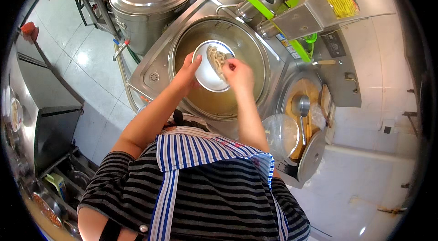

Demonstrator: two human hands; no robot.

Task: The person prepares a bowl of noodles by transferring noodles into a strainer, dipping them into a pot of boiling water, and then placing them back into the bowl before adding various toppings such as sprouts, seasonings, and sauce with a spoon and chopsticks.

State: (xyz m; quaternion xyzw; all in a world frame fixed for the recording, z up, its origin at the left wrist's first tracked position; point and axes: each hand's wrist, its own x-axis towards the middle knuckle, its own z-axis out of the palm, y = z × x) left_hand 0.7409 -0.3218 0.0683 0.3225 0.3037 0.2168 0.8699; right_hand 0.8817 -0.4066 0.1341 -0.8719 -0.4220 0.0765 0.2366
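My left hand (187, 71) grips the rim of a white bowl with a blue line (205, 77), its thumb over the left edge. The bowl is held over a large round steel pot (265, 83) of cloudy brownish liquid (208, 106). Pale strips of food (216, 59), which I cannot name for sure, lie along the bowl's right inner side. The fingers of my right hand (237, 71) are pinched at the lower right end of these strips, somewhat blurred.
A tall lidded steel stockpot (150, 12) stands at the upper left, near a tap (120, 49). On the right are a round wooden board (294, 94), a steel ladle (304, 106), a clear plastic bowl (279, 135) and a steel lid (311, 159). Green-handled strainers (258, 3) hang at the back.
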